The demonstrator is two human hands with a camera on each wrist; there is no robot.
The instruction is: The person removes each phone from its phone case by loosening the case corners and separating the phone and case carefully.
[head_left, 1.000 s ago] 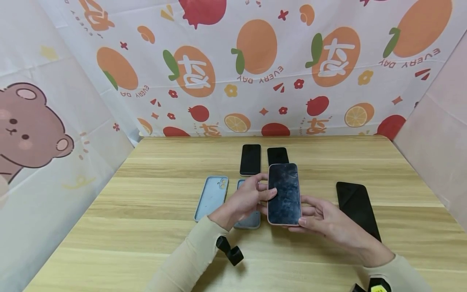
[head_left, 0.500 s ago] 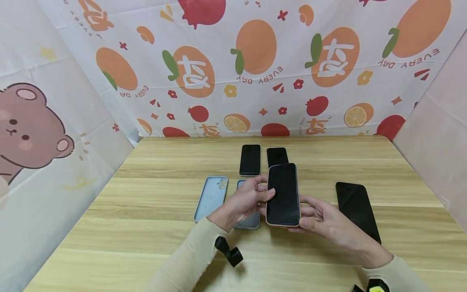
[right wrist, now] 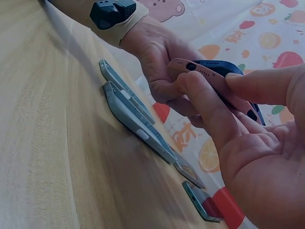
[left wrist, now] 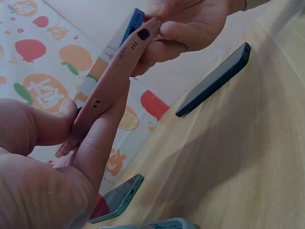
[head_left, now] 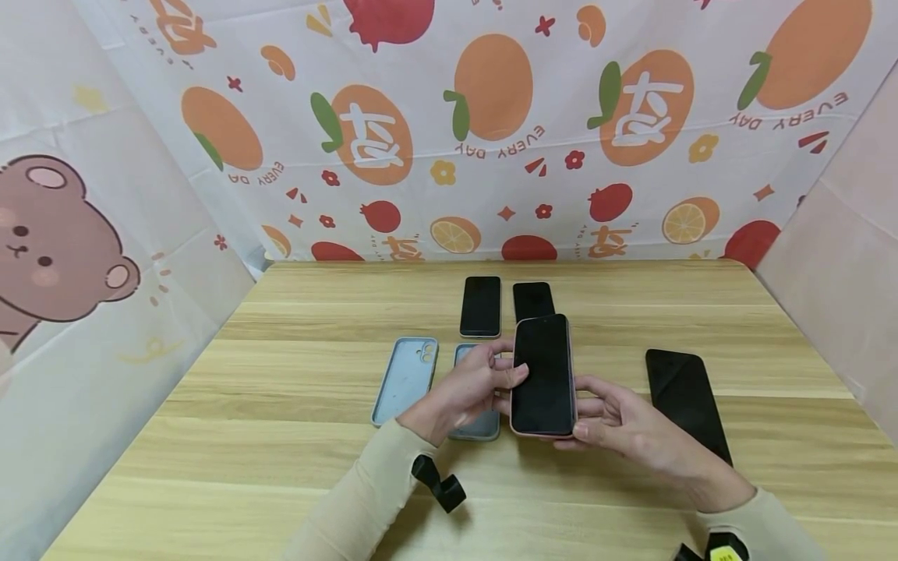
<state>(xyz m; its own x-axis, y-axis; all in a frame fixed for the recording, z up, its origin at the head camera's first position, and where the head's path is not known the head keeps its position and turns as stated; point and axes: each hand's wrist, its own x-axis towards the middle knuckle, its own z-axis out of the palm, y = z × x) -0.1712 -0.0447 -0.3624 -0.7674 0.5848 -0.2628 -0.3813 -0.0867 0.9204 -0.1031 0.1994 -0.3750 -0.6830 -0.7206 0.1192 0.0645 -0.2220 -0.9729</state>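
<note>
A dark-screened phone (head_left: 543, 378) with a pink case (left wrist: 107, 78) around its back is held above the table by both hands. My left hand (head_left: 468, 389) grips its left edge, the thumb on the screen side and fingers behind. At the lower right corner, my right hand (head_left: 627, 421) pinches it. Both wrist views show the phone's blue edge (right wrist: 221, 65) standing out of the case along the bottom end, so the two are not flush there. Beneath the left hand lies a blue-grey case (head_left: 479, 427), partly hidden.
A light blue case (head_left: 405, 379) lies to the left on the wooden table (head_left: 281, 467). Two phones, one pale-edged (head_left: 481, 306) and one black (head_left: 533, 300), lie at the back. Another black phone (head_left: 687, 401) lies right, beside the right forearm.
The held phone has tilted slightly, and its screen, which showed smudged reflections a second ago, now looks plain black. Both hands keep nearly the same place and grip.
</note>
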